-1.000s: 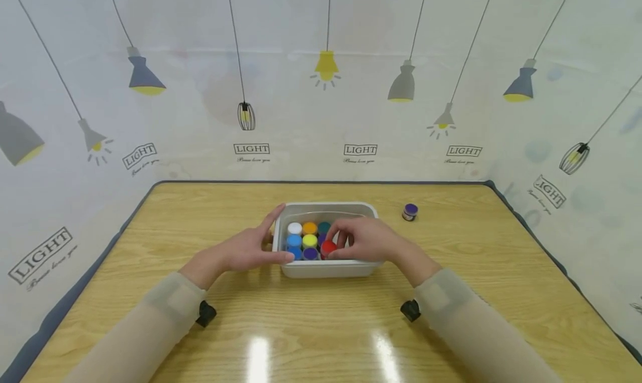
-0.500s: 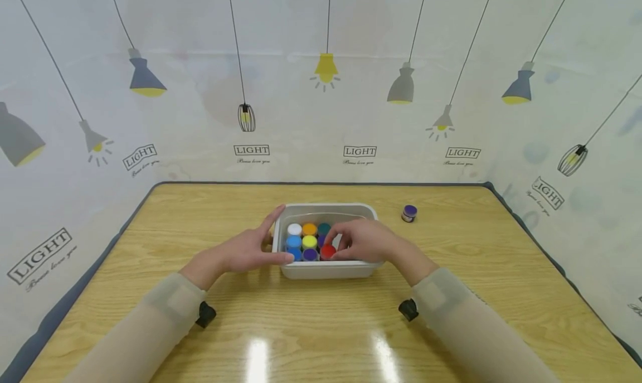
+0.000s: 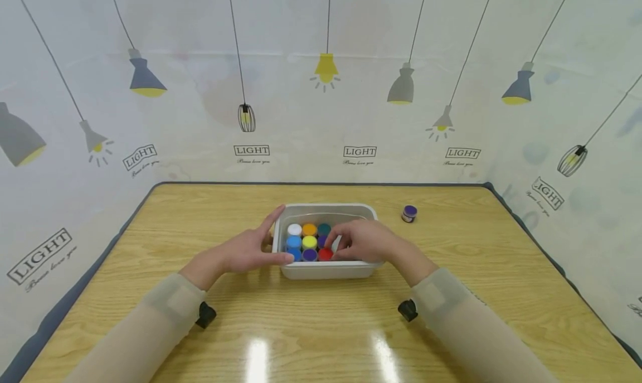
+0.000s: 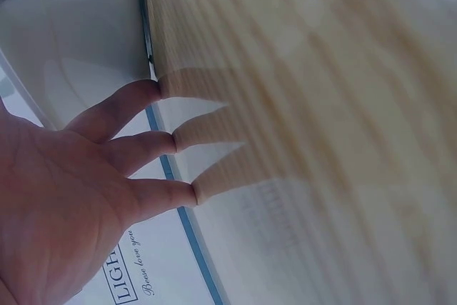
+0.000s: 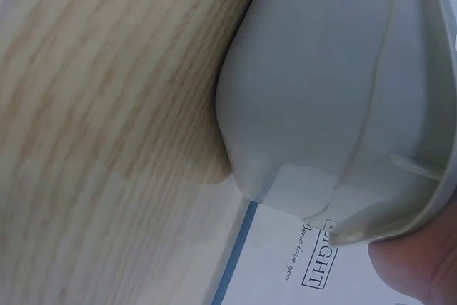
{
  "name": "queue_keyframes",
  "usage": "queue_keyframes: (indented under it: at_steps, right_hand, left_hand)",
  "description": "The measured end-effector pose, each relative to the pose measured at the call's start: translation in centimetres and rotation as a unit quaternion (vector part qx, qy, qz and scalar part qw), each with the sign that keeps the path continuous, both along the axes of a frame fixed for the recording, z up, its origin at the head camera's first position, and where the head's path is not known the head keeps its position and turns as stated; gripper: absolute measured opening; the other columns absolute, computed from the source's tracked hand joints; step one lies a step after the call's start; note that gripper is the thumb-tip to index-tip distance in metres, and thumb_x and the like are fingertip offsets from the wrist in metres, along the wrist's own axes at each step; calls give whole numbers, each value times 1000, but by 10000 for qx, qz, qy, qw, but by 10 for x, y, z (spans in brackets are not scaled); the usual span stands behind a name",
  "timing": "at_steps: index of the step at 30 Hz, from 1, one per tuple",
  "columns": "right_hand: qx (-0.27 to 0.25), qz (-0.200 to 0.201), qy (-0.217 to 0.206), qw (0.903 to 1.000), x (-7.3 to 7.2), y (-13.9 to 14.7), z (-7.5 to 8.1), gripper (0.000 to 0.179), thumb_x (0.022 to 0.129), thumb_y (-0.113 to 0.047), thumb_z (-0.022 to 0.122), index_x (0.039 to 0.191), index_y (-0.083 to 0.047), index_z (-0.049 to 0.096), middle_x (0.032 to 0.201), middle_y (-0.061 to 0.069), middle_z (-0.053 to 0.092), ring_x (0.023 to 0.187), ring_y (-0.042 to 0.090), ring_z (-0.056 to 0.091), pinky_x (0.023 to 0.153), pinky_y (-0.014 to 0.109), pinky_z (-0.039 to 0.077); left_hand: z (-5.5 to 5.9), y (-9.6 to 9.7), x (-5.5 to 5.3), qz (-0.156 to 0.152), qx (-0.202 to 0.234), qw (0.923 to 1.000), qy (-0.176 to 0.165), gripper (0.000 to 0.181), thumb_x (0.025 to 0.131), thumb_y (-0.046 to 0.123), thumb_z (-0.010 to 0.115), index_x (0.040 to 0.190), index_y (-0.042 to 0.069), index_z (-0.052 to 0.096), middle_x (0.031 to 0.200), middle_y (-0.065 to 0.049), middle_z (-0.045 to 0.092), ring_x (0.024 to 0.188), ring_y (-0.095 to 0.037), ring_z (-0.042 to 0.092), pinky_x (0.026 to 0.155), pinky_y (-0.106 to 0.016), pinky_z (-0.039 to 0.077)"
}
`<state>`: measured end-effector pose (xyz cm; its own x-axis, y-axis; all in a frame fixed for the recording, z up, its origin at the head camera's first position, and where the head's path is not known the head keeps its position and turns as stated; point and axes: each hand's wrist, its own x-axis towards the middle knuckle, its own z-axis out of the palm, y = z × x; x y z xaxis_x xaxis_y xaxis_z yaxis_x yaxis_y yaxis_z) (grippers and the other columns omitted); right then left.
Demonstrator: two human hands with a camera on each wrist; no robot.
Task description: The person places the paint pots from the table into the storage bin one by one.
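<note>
A grey-white plastic bin stands mid-table, holding rows of small paint jars. Among them are a white-lidded jar, an orange one, a yellow one and a front purple one. My right hand reaches in over the right side, thumb and fingertips pinching the red paint jar in the front row. At the left end, my left hand spreads straight fingers, thumb over the front rim and index finger by the back corner. In the left wrist view, other fingers touch the tabletop.
One purple-lidded jar sits outside the bin, to its back right on the wooden table. A wall cloth printed with lamps closes off the back and both sides.
The red jar has shifted slightly left and settled level beside the purple one, my right fingers following it. My left hand has kept its place at the bin's end.
</note>
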<state>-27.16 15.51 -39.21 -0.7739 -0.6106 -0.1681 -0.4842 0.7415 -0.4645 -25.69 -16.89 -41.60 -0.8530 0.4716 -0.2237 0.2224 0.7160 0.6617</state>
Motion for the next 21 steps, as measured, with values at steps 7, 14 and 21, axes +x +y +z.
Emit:
queue_keyframes:
  at_steps: [7,14,21]
  right_hand:
    - [-62,23,84,9999,2,0,1,12,103,-31,80,114,-33,77,91,-18,75,85,8,67,86,34,58]
    - [-324,90,260,9991,2,2,1,17,102,-33,80,118,-30,77,93,-16,74,84,8,67,83,33,57]
    - [-1015,193,142,9945,1,10,2,22,103,-28,79,124,-20,77,93,-10,74,83,12,66,79,30,57]
  left_hand:
    - [-1,0,0,-1,5,10000,-5,121,92,80,70,174,48,-13,167,-26,51,151,-48,53,124,-72,37]
    - [0,-1,0,40,9,10000,-25,121,91,80,71,174,48,-12,168,-26,49,152,-48,52,124,-72,37]
    - [-1,0,0,11,46,10000,-20,121,91,80,72,173,49,-12,166,-25,52,151,-45,54,125,-70,37]
